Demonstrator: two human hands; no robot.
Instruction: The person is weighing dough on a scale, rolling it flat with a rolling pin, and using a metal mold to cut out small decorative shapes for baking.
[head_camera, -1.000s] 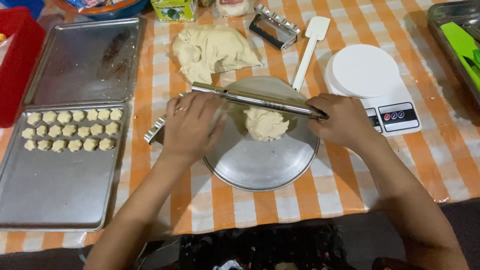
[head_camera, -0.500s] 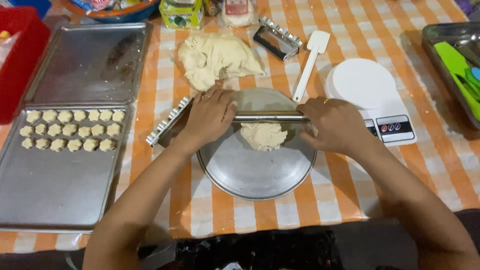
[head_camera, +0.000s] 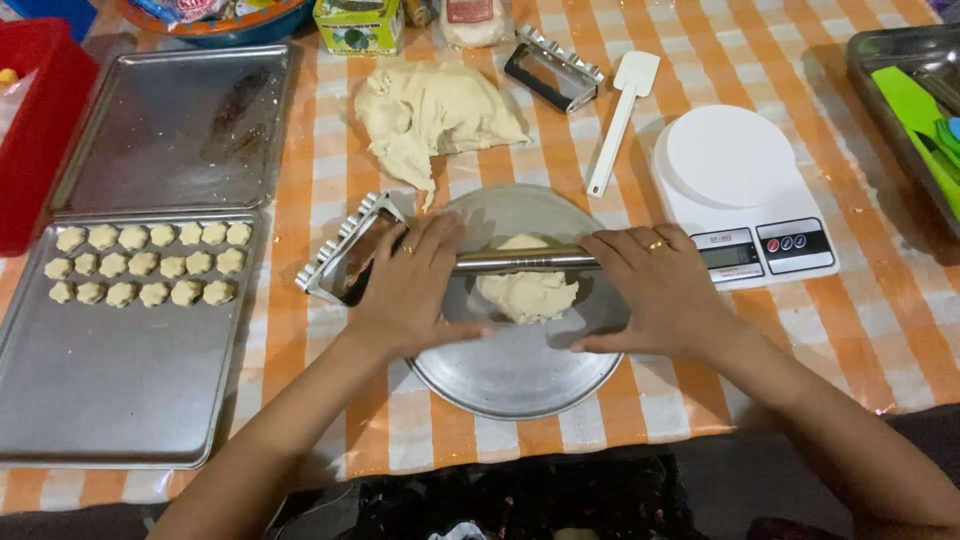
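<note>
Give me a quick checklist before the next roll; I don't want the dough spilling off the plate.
1. Both palms on the rolling pin: ok, left hand and right hand lie flat over its two ends.
2. Dough piece inside the round metal plate: ok, near the middle, clear of the rim.
3. Pin over the dough: ok, it crosses the upper edge of the piece.
4. Fluted cutter clear of the left hand: not ok, it lies right beside the fingers.
5. Scale clear of the right hand: ok, apart.
6. Dough sticking to the pin: cannot tell.
</note>
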